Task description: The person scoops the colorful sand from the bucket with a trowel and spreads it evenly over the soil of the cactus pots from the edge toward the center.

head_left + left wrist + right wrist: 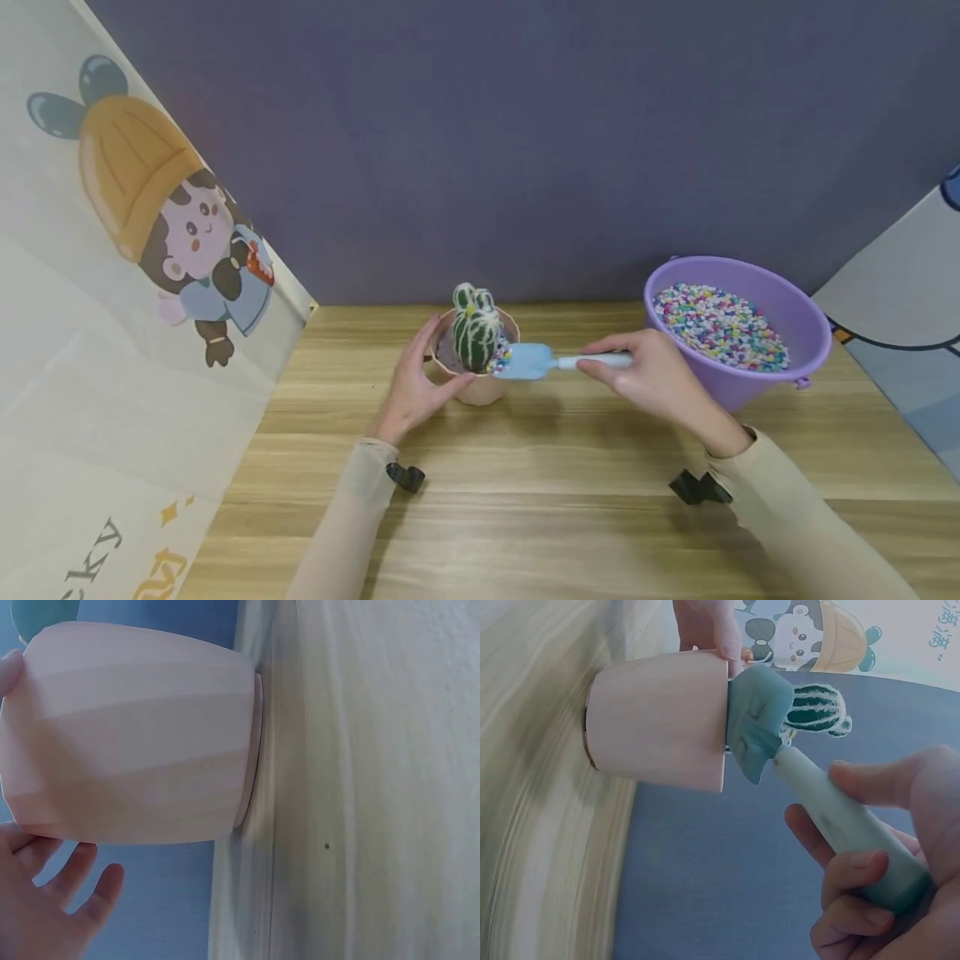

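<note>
A small green cactus (476, 337) with white stripes stands in a pale pink flowerpot (480, 393) on the wooden table. My left hand (420, 379) grips the pot's rim, thumb at the front and fingers round the left side. In my right hand (648, 371) is the white handle of a light blue toy shovel (528, 362). The shovel's blade rests over the pot's right rim, and colourful beads (500, 357) lie at its tip beside the cactus. From the right wrist, the blade (759, 720) appears tilted at the pot's mouth, its underside showing.
A purple bucket (813, 333) of multicoloured beads stands at the right, just beyond my right hand. Behind the table (555, 517) rises a dark blue-grey wall (480, 150). A white panel (75, 317) with a cartoon figure borders the left side.
</note>
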`<state>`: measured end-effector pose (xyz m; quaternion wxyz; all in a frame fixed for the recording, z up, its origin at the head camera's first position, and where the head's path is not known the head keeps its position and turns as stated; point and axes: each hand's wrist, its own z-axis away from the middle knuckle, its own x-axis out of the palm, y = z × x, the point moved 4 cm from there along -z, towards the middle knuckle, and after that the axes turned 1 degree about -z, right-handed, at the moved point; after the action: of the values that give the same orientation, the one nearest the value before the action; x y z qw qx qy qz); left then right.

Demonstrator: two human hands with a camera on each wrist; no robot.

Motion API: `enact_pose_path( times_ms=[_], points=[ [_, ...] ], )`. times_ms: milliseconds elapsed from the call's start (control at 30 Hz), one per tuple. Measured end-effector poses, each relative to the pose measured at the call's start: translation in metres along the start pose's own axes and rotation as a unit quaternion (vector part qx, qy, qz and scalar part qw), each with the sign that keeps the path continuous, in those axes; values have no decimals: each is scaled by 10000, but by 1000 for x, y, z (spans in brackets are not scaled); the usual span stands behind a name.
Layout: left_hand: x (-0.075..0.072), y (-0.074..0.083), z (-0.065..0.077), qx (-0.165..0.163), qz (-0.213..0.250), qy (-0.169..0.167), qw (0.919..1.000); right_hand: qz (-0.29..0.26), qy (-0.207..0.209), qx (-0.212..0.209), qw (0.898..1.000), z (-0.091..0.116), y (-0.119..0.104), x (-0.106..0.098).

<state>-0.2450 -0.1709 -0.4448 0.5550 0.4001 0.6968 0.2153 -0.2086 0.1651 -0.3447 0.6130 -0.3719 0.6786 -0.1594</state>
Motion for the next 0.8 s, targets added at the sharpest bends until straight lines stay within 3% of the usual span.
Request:
enact_pose_path(
  times_ms=[333,800],
  points=[
    [2,3,2,-303,-223,166,9992,169,-291,-40,9994,-10,-9,-4],
    [8,10,4,-350,-526,454,9970,495,-544,-77,9973,-18,-25,-14]
  ],
)
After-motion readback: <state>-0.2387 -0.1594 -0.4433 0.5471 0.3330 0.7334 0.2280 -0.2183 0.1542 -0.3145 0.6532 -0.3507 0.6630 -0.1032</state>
